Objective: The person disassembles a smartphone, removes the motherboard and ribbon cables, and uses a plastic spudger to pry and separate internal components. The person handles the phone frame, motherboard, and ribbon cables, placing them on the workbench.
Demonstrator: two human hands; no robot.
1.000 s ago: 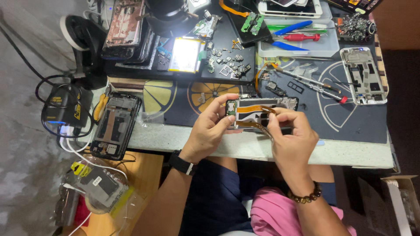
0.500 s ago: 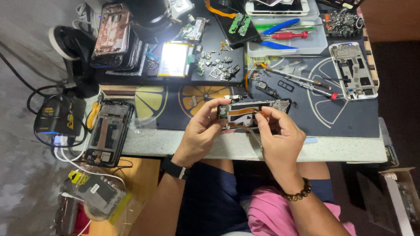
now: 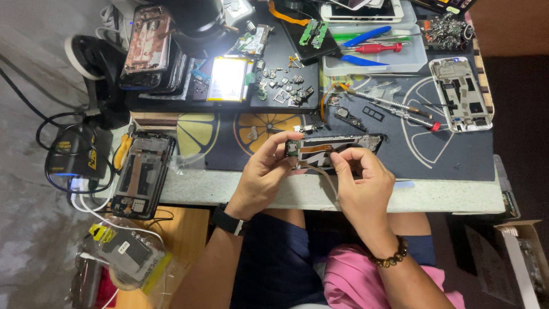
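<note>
Bright, even light falls on my bench, with white glare washing out the small panel (image 3: pixel 227 78) above my hands, soft shadows beneath them, everything around it fairly sharp.

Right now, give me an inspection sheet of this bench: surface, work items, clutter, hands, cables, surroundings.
Surface: dark mat with citrus print on a pale bench.
Work items: opened phone held over the mat; thin flex strip hangs from it.
Clutter: phone frames, white frame, battery, small parts, tool tray.
Hands: left hand grips the phone's left end; right hand pinches at the flex strip.
Cables: black leads, white leads at left.
Surroundings: grey floor, cardboard box.
</note>
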